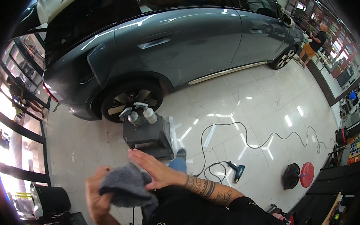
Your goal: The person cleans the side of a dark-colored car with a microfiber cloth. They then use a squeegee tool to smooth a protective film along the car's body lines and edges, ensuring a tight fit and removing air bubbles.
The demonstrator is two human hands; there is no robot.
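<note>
In front of my body, my left hand (pixel 96 194) is wrapped round a dark grey microfibre cloth (pixel 128 185), which hangs in loose folds. My right hand (pixel 157 171) rests against the cloth's right side, its fingers stretched out flat and pointing left. Part of the right thumb and palm is hidden by the fabric. Beyond my hands stands a black box-shaped stool (pixel 148 133) with an opening in its side. A white spray bottle (pixel 149 114) and a clear spray bottle (pixel 134 118) stand on top of it.
A grey car (pixel 191 48) fills the far side, its rear wheel (pixel 132 101) behind the stool. On the tiled floor lie a heat gun (pixel 236 172) with a long cord, a black disc (pixel 291 176) and a red disc (pixel 307 174). A person (pixel 317 40) stands at far right.
</note>
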